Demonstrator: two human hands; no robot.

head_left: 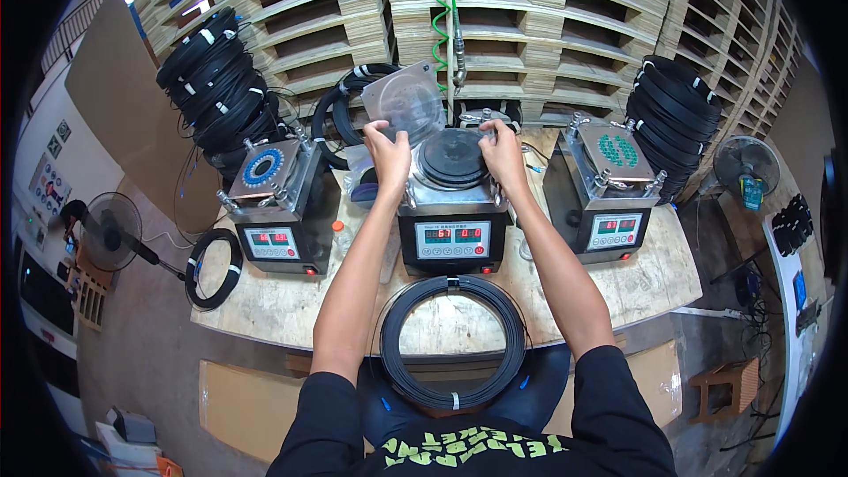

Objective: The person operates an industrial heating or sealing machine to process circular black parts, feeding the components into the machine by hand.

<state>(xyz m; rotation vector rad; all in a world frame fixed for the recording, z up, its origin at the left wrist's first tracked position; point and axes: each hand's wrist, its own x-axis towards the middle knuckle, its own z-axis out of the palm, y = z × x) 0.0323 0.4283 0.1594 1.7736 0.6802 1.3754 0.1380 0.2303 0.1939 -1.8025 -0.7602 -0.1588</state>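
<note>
In front of me stands the middle polishing machine [454,243], with a round dark disc [455,159] on its top. My left hand [389,157] has its fingers closed at the lower edge of a clear square plate [402,102], which is tilted up at the machine's back left. My right hand [502,156] is at the disc's right rim, near the machine's back right corner, fingers curled in. What those fingers grip is too small to tell. A coil of black cable [393,344] leans on the table's front edge by my lap.
Similar machines stand left [274,243] and right [614,230], with ringed connectors on their tops. Stacks of black cable coils rise behind at left [221,79] and right [676,115]. A small orange-capped bottle [339,230] sits left of my left forearm. A green coiled hose [442,0] hangs behind.
</note>
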